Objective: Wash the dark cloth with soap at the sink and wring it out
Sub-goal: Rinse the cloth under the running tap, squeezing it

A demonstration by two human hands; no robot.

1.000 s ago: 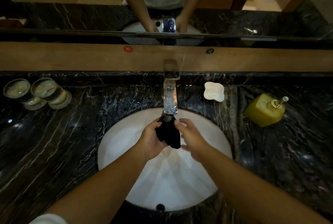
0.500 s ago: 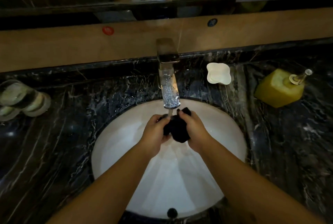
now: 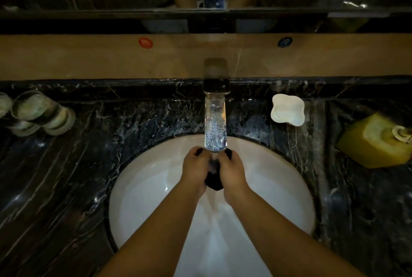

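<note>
Far left, two glass tumblers [image 3: 42, 113] stand mouth-down on the black marble counter [image 3: 66, 187], close to the frame edge and well apart from the basin. A broad stretch of bare counter lies between them and the white oval sink [image 3: 145, 198], whose left rim curves inward beneath the left forearm.

Centre, the left hand [image 3: 195, 169] and right hand [image 3: 231, 172] meet over the bowl, knuckles toward the camera, fingers curled round the dark cloth [image 3: 214, 184]. Both grip it; it is pressed between the palms, directly under the spout of the tap [image 3: 215, 125], where running water strikes it. The cloth is bunched into a compact wad, its long axis running roughly away from the viewer, toward the tap; a rounded dark end protrudes below the hands, and small tips show past the fingertips. It appears black and wet; its texture cannot be made out. White bowl lies open on both sides of the hands.

Right of the tap, a white soap dish [image 3: 287, 109] sits near the rim. Farther right, a yellow soap dispenser [image 3: 370, 143] stands by the frame edge.
</note>
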